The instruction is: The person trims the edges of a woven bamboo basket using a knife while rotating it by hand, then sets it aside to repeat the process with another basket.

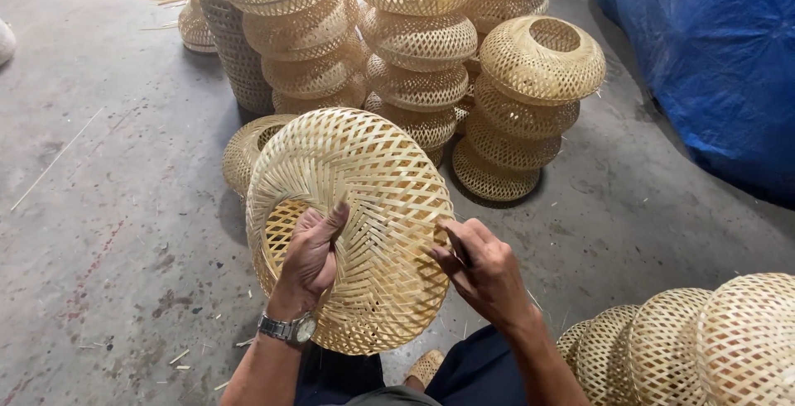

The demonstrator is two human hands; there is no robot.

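Woven bamboo shade [356, 207] sits centre frame, held up over the person's lap, tilted so its round opening faces near-left. Pale yellow, open lattice on the dome, tighter radial strips around the rim hole. Looks intact; a few strip ends stick out at the edge.

Left hand [313, 257] is clamped on the shade: fingers hooked through the opening, thumb on the outer weave. Watch [287, 329] on that wrist. Right hand [484, 269] presses on the shade's right rim, fingers pinched together on a thin dark tool [458, 249]; what kind, can't tell.

Around it: another shade [248, 149] on the floor just behind, partly hidden. Tall stacks of shades [414, 50] far centre, a shorter stack [530, 100] far right. More shades [704, 340] near right. Blue tarp [712, 58] far right. Concrete floor [108, 207] with loose bamboo slivers on the left. Nothing blocks the hands.
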